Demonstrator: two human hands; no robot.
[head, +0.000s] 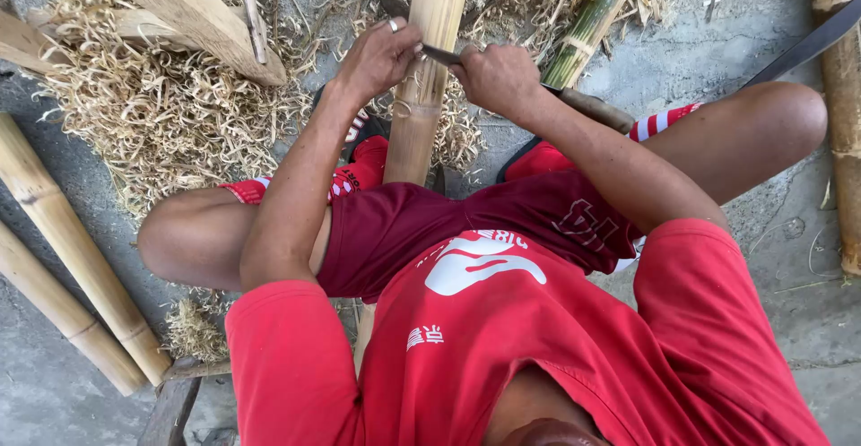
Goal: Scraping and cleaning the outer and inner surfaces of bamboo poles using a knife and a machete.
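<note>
A pale bamboo pole point(429, 69) runs upright between my knees, from my lap to the top edge. My left hand point(377, 56), with a ring on one finger, grips the pole's left side and presses on the tip of a knife blade point(439, 54) laid across it. My right hand point(496, 78) is closed around the knife's wooden handle point(596, 108) just right of the pole. I sit low in a red shirt and dark red shorts.
Heaps of bamboo shavings point(166, 114) cover the concrete floor at the upper left. Two bamboo poles point(67, 258) lie at the left, a wooden plank point(193, 11) at the top left, a green bamboo piece point(592, 20) at the top, another pole point(843, 132) and a dark blade point(807, 47) at the right.
</note>
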